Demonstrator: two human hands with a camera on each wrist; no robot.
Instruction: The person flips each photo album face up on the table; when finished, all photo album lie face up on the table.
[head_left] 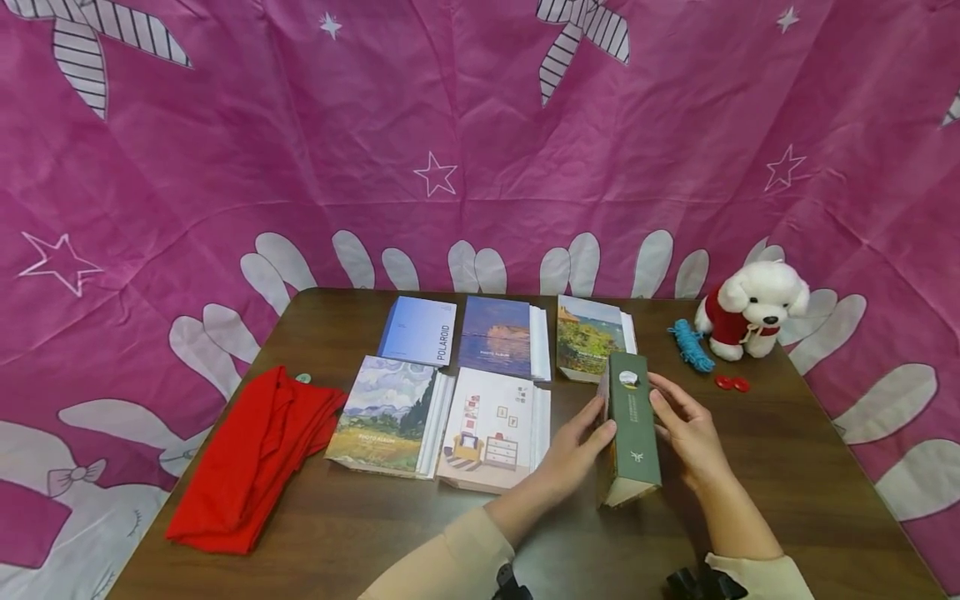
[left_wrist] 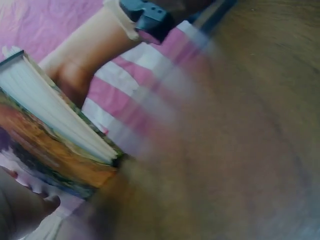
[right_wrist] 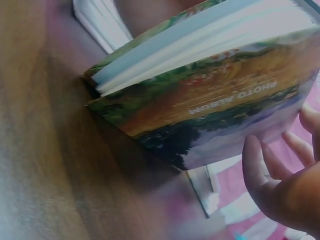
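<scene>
Both hands are bracketing the green photo album (head_left: 632, 429) — standing on edge on the desk (head_left: 787, 467), spine up, long axis running away from the person. Left hand (head_left: 573, 450) is pressing its left cover, right hand (head_left: 686, 429) its right cover; fingers lying straight, not curled round. Neither hand nearer. Beyond — five albums (head_left: 480, 387) are lying flat.

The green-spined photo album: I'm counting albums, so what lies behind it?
Behind the green-spined photo album lies a landscape-cover album; its near corner is hidden. Anything directly behind is covered.
</scene>
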